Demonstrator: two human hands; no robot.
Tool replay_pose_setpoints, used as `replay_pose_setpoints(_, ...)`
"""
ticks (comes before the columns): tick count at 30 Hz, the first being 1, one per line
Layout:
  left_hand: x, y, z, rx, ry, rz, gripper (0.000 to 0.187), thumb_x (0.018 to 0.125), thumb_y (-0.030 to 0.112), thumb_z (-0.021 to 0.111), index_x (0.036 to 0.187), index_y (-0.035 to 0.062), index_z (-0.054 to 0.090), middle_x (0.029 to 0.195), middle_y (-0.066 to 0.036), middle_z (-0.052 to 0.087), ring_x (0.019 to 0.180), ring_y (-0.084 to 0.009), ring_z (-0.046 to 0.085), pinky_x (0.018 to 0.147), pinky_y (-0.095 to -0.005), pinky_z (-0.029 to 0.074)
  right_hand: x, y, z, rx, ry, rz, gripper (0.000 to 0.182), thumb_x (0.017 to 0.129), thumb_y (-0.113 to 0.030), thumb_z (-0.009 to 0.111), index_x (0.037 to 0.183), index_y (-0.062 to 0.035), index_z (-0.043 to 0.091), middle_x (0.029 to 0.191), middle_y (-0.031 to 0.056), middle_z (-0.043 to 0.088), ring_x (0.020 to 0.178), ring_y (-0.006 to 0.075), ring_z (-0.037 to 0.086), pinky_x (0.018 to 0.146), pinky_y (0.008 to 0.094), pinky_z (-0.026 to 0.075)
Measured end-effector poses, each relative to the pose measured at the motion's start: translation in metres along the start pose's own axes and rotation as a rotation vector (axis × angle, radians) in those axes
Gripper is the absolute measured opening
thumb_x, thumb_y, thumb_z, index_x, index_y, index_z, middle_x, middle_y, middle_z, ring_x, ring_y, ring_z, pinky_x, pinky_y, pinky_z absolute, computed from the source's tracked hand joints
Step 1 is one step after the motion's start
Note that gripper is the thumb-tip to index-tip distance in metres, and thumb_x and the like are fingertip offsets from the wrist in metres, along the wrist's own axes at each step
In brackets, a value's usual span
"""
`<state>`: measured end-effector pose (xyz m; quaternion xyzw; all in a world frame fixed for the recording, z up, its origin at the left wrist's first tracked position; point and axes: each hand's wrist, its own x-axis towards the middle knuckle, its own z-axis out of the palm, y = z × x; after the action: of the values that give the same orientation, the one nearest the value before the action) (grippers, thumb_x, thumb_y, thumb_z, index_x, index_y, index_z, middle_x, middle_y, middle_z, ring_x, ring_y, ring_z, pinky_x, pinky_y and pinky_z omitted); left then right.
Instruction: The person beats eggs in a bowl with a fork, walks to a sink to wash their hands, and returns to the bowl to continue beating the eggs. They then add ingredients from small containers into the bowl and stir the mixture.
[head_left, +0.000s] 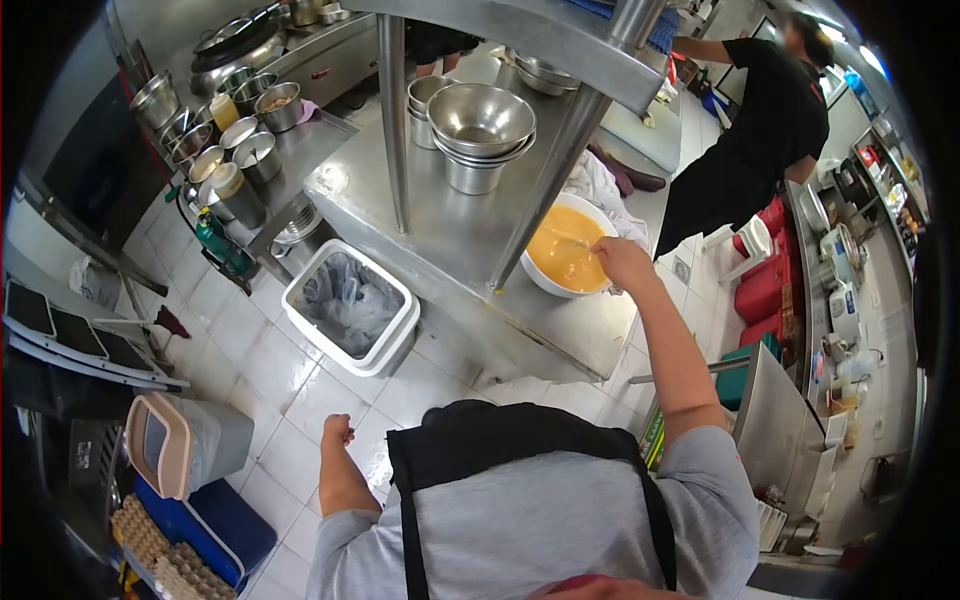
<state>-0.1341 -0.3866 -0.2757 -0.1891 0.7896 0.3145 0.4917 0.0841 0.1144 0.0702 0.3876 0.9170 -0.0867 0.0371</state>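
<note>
A white bowl (534, 272) of yellow-orange liquid (562, 242), which looks like beaten egg, stands near the right end of the steel table. My right hand (622, 262) is closed above the bowl's right rim. It grips what looks like a thin metal utensil (580, 244) dipped in the liquid; its exact kind is hard to make out. My left hand (340, 429) hangs low at my left side, away from the table, its fingers curled in with nothing visible in them.
Nested steel bowls (482, 120) stand on the steel table (440, 250), whose upper shelf rests on metal posts (552, 185). A lined white bin (352, 308) stands at the table's left. Pots (258, 158) crowd the left counter. A person in black (745, 150) stands at the right.
</note>
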Motion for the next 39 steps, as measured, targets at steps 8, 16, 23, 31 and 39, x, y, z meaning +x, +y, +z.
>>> replay_pose_setpoints(8,0.000,0.000,-0.002,0.025,0.006,-0.032,0.023,0.078,0.019,0.044,0.088,-0.0010,0.046,0.066,-0.015,0.054,0.040,-0.0185,0.048,0.033,-0.0306,0.032,-0.008,-0.007,-0.001,-0.145,-0.053,0.152,0.024,0.079,-0.020,0.040,0.090,-0.0157,0.061,0.086,0.0097,0.061,0.083,0.0227,0.059,0.071,0.0372,0.045)
replay_pose_setpoints(16,-0.012,0.014,-0.001,0.002,0.001,0.024,0.025,0.077,0.018,0.044,0.092,-0.0006,0.046,0.063,-0.014,0.053,0.037,-0.0174,0.046,0.032,-0.0305,0.032,0.001,-0.001,0.018,-0.215,0.015,-0.013,0.023,0.079,-0.020,0.041,0.089,-0.0124,0.061,0.085,0.0113,0.061,0.080,0.0257,0.058,0.068,0.0396,0.045)
replay_pose_setpoints(23,0.001,-0.002,0.004,-0.024,-0.004,-0.032,0.022,0.075,0.018,0.044,0.087,-0.0008,0.047,0.062,-0.014,0.053,0.037,-0.0187,0.047,0.033,-0.0317,0.033,-0.004,-0.010,0.004,-0.091,-0.013,-0.019,0.024,0.077,-0.018,0.043,0.087,-0.0084,0.062,0.084,0.0129,0.061,0.080,0.0254,0.059,0.068,0.0377,0.045)
replay_pose_setpoints(31,0.005,-0.007,0.007,-0.007,-0.033,-0.049,0.022,0.077,0.019,0.043,0.088,0.0002,0.046,0.063,-0.015,0.053,0.038,-0.0188,0.047,0.033,-0.0318,0.033,0.006,-0.003,-0.004,-0.235,-0.090,-0.115,0.018,0.073,-0.015,0.049,0.085,-0.0116,0.063,0.087,0.0103,0.061,0.082,0.0252,0.058,0.069,0.0361,0.046)
replay_pose_setpoints(39,0.001,-0.005,0.010,-0.023,-0.019,-0.038,0.024,0.077,0.019,0.044,0.093,0.0006,0.046,0.065,-0.015,0.054,0.038,-0.0183,0.047,0.033,-0.0311,0.033,-0.001,-0.005,-0.008,-0.290,-0.144,-0.065,0.021,0.072,-0.014,0.049,0.088,-0.0125,0.062,0.086,0.0104,0.061,0.081,0.0249,0.059,0.067,0.0372,0.046)
